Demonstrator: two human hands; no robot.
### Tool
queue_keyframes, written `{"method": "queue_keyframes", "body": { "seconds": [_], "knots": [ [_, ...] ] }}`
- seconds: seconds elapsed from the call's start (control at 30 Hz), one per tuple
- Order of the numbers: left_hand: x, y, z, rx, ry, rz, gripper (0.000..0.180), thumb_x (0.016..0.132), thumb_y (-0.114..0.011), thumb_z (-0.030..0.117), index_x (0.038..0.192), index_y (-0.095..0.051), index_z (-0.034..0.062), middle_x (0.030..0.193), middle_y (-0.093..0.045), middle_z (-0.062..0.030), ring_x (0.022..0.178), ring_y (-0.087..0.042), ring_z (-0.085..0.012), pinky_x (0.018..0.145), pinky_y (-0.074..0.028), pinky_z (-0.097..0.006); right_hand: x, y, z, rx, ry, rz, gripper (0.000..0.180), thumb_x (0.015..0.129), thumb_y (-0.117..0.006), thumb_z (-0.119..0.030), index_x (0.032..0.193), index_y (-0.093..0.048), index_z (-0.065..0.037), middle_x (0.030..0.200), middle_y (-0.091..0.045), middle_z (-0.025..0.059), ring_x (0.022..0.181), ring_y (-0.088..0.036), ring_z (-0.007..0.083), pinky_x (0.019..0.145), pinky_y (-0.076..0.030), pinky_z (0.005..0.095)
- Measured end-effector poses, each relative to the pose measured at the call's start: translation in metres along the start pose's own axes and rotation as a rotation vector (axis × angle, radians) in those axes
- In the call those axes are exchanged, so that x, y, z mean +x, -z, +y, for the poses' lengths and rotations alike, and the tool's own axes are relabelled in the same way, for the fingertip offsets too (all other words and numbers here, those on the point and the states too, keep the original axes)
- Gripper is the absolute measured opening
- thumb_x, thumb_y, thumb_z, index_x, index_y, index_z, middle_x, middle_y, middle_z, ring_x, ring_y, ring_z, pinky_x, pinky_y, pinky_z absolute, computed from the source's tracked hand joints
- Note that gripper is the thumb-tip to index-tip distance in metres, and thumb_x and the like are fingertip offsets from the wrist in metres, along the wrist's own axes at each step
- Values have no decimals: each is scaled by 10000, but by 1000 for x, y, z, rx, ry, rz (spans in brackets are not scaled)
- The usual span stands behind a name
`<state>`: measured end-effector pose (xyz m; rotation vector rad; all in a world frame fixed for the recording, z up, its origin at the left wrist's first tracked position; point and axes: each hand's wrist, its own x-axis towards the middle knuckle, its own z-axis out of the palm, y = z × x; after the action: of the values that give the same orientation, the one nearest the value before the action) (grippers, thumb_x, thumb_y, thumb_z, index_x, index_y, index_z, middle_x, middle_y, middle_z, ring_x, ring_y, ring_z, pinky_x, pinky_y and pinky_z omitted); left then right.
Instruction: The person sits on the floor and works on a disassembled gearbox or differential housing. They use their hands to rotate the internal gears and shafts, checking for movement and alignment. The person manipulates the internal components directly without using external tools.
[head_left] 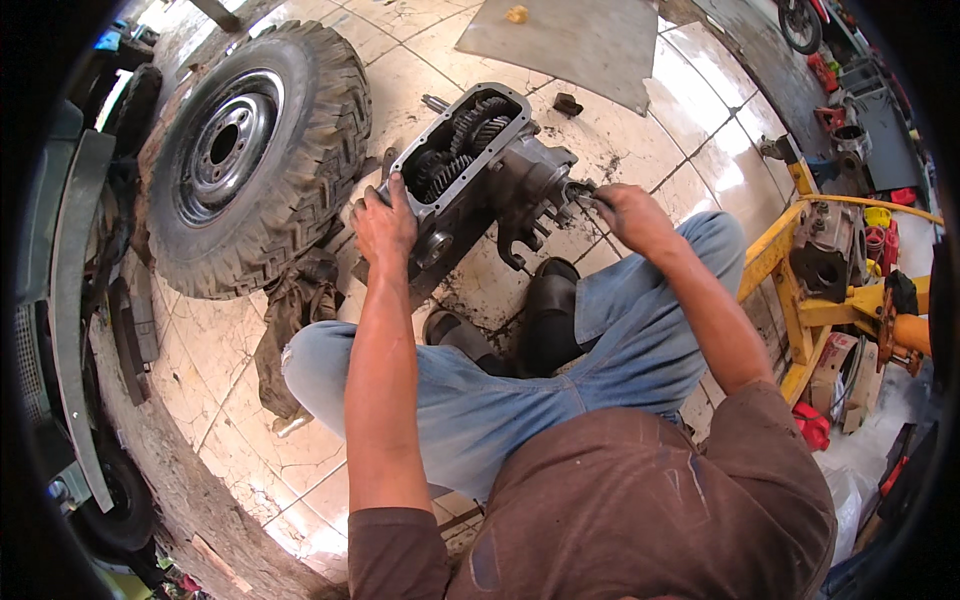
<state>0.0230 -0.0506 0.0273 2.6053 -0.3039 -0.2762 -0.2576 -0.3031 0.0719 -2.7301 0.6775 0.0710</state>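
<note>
A gearbox housing [472, 190] rests on the tiled floor in front of me, its top open and dark gears [462, 150] showing inside. My left hand [385, 222] is closed on the near-left corner of its rim, thumb on top. At the right end of the housing, a greasy cast section [535, 172] ends in a round opening. There my right hand [632, 218] is closed, fingertips pinched at a small metal part by that opening; what exactly they hold is hidden. Below it a curved metal fork [515, 245] sticks out toward my feet.
A large knobbly tyre on a rim [262, 155] leans left of the housing, with a dark crumpled cloth [290, 320] below it. A grey metal sheet [565, 45] and a small dark block [568, 104] lie beyond. On the right stands a yellow steel frame [790, 270] beside another metal casing [828, 250].
</note>
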Motion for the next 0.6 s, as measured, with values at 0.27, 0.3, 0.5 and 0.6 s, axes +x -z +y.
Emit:
{"method": "queue_keyframes", "body": {
  "seconds": [0.27, 0.3, 0.5, 0.6],
  "knots": [
    [0, 1, 0, 8, 24, -28, 824, 977, -343, 701, 1456, -478, 44, 1417, -510, -243, 1348, -442, -416, 1084, -377, -569, 2, 15, -30, -40, 47, 82, 154, 938, -589, -172, 1011, -663, -59, 951, -679, 198, 955, -672, 392, 822, -539, 490],
    [0, 1, 0, 5, 20, -23, 824, 977, -344, 701, 1455, -479, 44, 1417, -511, -242, 1349, -440, -417, 1084, -376, -571, 5, 18, -30, -30, 29, 149, 155, 936, -590, -172, 1012, -662, -59, 950, -677, 199, 955, -671, 394, 824, -539, 492],
    [3, -1, 0, -4, 11, -5, 822, 973, -354, 705, 1448, -486, 49, 1424, -506, -231, 1349, -440, -417, 1073, -374, -593, 4, 12, -24, -84, 8, 46, 189, 947, -593, -220, 1004, -664, -55, 943, -677, 200, 940, -667, 402, 820, -539, 500],
    [1, -2, -4, -7, 22, -13, 822, 971, -356, 708, 1447, -487, 51, 1421, -508, -227, 1347, -443, -415, 1067, -371, -606, 3, 16, -22, -112, -17, 174, 227, 945, -600, -244, 1007, -675, -39, 947, -681, 211, 958, -666, 397, 824, -543, 494]
  ]
}}
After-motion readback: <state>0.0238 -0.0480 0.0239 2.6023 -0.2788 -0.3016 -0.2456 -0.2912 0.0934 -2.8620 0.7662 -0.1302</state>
